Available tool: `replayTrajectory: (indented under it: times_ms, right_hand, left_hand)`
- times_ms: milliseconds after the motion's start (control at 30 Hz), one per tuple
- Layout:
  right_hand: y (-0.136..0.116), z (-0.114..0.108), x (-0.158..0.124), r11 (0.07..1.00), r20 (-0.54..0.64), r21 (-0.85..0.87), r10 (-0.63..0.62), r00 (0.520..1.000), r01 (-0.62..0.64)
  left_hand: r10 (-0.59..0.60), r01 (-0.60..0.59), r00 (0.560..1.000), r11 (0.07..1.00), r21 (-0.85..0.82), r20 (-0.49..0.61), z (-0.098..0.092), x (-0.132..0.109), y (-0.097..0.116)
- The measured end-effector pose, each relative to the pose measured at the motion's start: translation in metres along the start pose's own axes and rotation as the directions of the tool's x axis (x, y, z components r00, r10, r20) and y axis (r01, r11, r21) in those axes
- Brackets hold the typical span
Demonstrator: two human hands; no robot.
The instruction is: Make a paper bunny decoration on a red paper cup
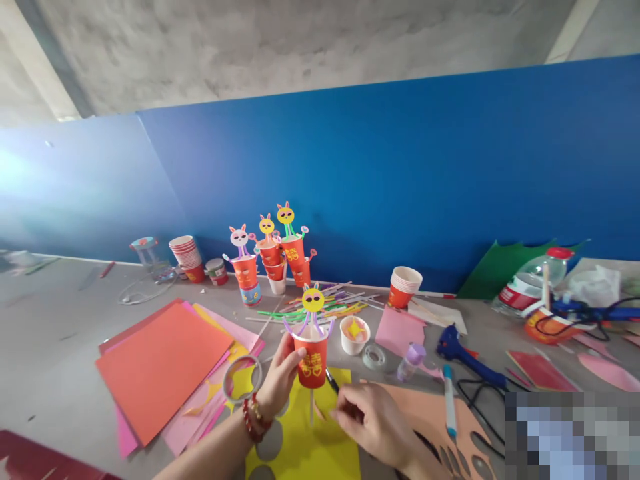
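Note:
My left hand (283,377) is closed around a red paper cup (312,363) with gold lettering, held upright above yellow paper (295,453) with round holes cut in it. From the cup rises a yellow rabbit face (313,300) with dark eyes, and purple strips curve out at its rim. A thin pale stick (312,408) sticks down below the cup. To the right of this stick is my right hand (373,417), its fingers curled together; whether anything is in them is hidden. A dark pen (331,380) shows just behind its fingertips.
Finished-looking rabbit cups (293,252) stand stacked at the back. Coloured strips (345,303) lie before them. Orange paper (165,367) lies left, near a tape roll (243,379). Right are a white cup (355,335), a blue glue gun (470,360) with its cord, and a marker (449,403).

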State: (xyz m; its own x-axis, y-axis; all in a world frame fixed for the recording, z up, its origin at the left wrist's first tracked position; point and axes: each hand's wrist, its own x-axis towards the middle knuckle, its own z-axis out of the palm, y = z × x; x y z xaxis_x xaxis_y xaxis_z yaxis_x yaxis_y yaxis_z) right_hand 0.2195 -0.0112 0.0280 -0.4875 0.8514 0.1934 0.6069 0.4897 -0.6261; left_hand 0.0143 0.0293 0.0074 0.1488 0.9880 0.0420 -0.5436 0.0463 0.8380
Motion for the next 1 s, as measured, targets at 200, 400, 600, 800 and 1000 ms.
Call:
replayTrajectory:
  times_ms: [200, 400, 600, 800, 1000]
  right_hand:
    - [0.011, -0.001, 0.002, 0.998, -0.157, 0.020, 0.055, 0.986, -0.052]
    - [0.011, -0.002, 0.002, 0.999, -0.116, 0.011, 0.031, 0.993, -0.030]
    - [0.012, 0.001, 0.003, 0.999, -0.069, -0.027, -0.043, 0.997, 0.041]
    - [0.013, 0.004, 0.004, 0.996, 0.055, -0.064, -0.054, 0.997, 0.058]
    - [0.014, 0.002, 0.005, 0.994, 0.083, -0.100, -0.045, 0.996, 0.053]
  left_hand:
    - [0.040, -0.038, 0.998, 0.998, 0.046, -0.050, 0.008, 0.004, 0.047]
    - [0.074, -0.052, 0.977, 0.992, 0.112, -0.201, -0.021, 0.010, 0.124]
    - [-0.116, 0.199, 0.956, 0.932, 0.302, -0.269, -0.057, 0.004, 0.140]
    - [-0.191, 0.333, 0.930, 0.802, 0.496, -0.316, -0.082, -0.012, 0.126]
    - [-0.058, 0.257, 0.951, 0.691, 0.675, -0.303, -0.103, -0.025, 0.113]
